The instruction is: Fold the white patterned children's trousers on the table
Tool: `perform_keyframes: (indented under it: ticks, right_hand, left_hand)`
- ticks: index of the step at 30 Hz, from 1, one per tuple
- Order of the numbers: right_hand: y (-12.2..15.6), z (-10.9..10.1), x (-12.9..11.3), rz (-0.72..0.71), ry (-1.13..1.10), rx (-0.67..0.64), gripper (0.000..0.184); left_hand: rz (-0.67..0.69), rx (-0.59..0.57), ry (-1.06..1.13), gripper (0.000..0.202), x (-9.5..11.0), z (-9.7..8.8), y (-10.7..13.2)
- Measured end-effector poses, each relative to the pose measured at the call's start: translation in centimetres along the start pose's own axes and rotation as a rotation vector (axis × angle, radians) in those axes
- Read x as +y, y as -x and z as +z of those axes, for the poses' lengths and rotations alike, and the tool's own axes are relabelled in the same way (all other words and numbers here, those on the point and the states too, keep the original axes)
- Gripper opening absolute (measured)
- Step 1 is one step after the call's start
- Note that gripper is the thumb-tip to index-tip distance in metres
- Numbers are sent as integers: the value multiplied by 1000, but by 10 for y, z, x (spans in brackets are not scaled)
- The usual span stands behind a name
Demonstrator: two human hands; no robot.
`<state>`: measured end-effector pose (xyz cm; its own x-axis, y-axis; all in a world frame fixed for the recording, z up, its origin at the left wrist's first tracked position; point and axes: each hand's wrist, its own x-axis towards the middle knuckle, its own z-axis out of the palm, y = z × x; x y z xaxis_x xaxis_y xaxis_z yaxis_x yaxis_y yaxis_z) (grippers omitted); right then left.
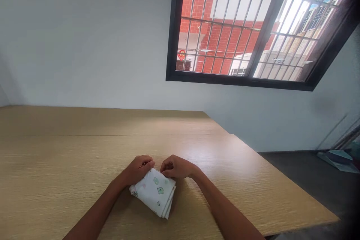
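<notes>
A folded cloth [154,192], white with small green and pink printed figures, lies flat on the tabletop [70,168] near its near edge, roughly midway between the left and right edges. It is folded into a thick, squarish packet whose stacked layers show along the side facing the near right corner. The left hand [139,168] rests on the cloth's far left corner with fingers curled down over the fabric, pinching its edge. The right hand [176,167] sits just beside it at the far right corner, fingers bent and closed on the same far edge; the two hands are close together but apart, knuckles facing each other. Both forearms reach in from the near edge. The tabletop is pale wood grain, with a seam running across it farther back. Beyond its far edge stands a plain wall [84,37], and up to the right a black-framed barred window [253,26] shows red brick outside.
</notes>
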<state>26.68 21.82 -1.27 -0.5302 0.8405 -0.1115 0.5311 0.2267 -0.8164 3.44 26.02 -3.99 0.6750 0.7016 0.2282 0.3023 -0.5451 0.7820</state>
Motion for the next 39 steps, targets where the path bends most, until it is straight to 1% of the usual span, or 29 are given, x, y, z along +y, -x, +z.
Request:
perform_keyframes:
  ticks: [3, 8, 14, 17, 21, 27, 31, 33, 35, 37, 39]
  right_hand:
    - [1, -1, 1, -9, -2, -43, 17]
    - [0, 0, 1, -1, 20, -60, 18]
    - [0, 1, 4, -57, 29, -140, 25]
    - [0, 2, 5, -62, 31, -173, 24]
    - [0, 2, 5, -50, 24, -202, 22]
    - [2, 3, 2, -52, 17, -214, 20]
    - [3, 4, -1, -60, 28, -249, 24]
    - [3, 4, -2, -76, 6, -288, 28]
    - [3, 6, -4, -108, -53, -355, 35]
    - [3, 7, -6, -169, -141, -433, 42]
    - [2, 8, -9, -262, -247, -490, 45]
  left_hand:
    - [-19, 13, 5, 36, 2, 1, 0]
    - [-38, 14, -7, 37, 2, 2, 0]
    - [-8, 7, -44, 33, 3, 2, -1]
    - [-6, -11, -27, 33, 3, 2, -1]
    - [-24, -30, 20, 37, 3, 2, 0]
    - [-46, 0, 74, 43, 2, 2, 0]
    - [-51, 21, 78, 47, 0, 1, -1]
    - [-54, 12, 100, 48, -1, 1, -1]
    - [-70, -4, 143, 48, -3, 2, -1]
    - [-83, -8, 168, 48, -4, 2, -2]
    - [-81, -1, 155, 50, -5, 3, -2]
